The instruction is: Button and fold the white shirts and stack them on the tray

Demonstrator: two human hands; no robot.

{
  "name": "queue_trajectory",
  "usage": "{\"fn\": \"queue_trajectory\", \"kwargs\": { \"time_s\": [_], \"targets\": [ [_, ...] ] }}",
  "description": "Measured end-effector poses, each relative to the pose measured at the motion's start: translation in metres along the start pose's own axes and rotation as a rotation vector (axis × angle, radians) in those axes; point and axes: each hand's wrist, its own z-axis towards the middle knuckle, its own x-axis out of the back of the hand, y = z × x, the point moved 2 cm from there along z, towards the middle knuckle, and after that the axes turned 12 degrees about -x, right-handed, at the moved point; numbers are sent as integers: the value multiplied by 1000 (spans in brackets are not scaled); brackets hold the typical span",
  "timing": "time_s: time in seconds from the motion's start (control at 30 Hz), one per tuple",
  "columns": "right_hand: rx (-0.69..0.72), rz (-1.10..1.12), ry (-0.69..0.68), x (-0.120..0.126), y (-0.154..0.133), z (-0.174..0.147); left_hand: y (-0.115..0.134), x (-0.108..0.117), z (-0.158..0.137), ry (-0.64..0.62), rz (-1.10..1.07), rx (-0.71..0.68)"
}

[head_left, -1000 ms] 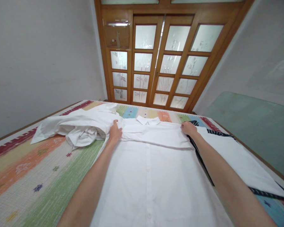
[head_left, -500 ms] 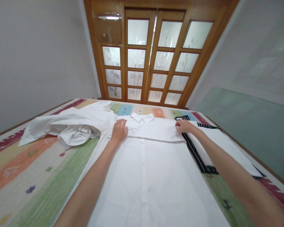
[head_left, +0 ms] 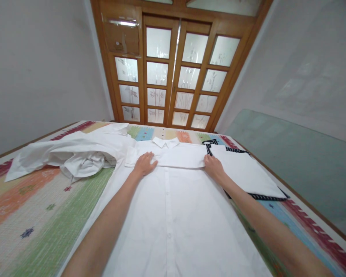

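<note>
A white collared, button-front cloth shirt [head_left: 190, 219] lies on a striped multicoloured cover [head_left: 75, 219], its folded white sleeve [head_left: 183, 156] now straighter across the chest, left hand [head_left: 145, 164] resting loosely open, right hand [head_left: 214, 166] pinching its edge.

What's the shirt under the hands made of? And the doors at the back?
The shirt looks like smooth, matte cloth: it folds and creases softly. Maybe cotton, but a blend could look the same. The doors seem to be orange-brown wood, perhaps varnished. Their panes look like frosted glass, pale and cloudy with plant patterns, though plastic is possible.
</note>
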Motion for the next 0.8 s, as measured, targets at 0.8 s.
{"fn": "queue_trajectory", "kwargs": {
  "time_s": [0.8],
  "targets": [
    [183, -86, -94, -20, -9, -31, 2, 3, 0, 13, -11, 0]
  ]
}}
